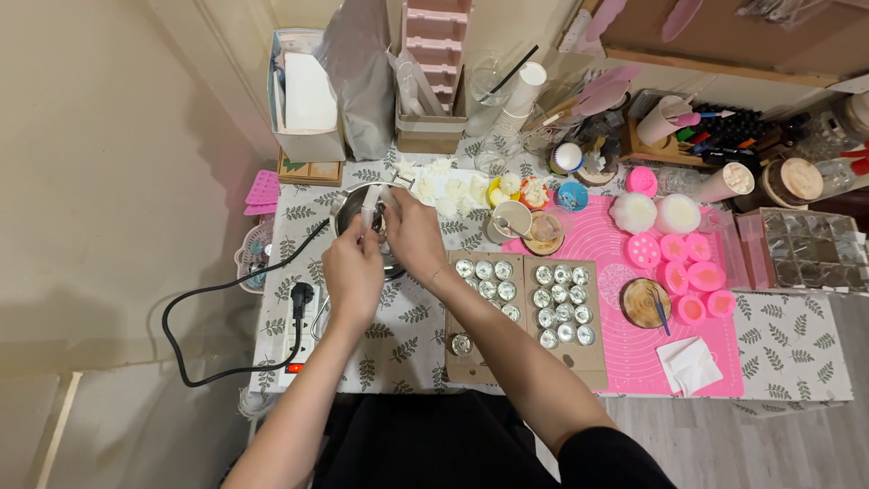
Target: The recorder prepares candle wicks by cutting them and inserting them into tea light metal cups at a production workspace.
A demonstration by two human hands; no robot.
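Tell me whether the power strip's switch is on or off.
On: the power strip shows a red-lit switch at its near end, with a black plug inserted.

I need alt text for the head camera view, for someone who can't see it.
Both hands, left hand and right hand, hold a white piece over a metal pot on a leaf-print table. To the right lie trays of small metal cups and a pink mat with pink moulds.
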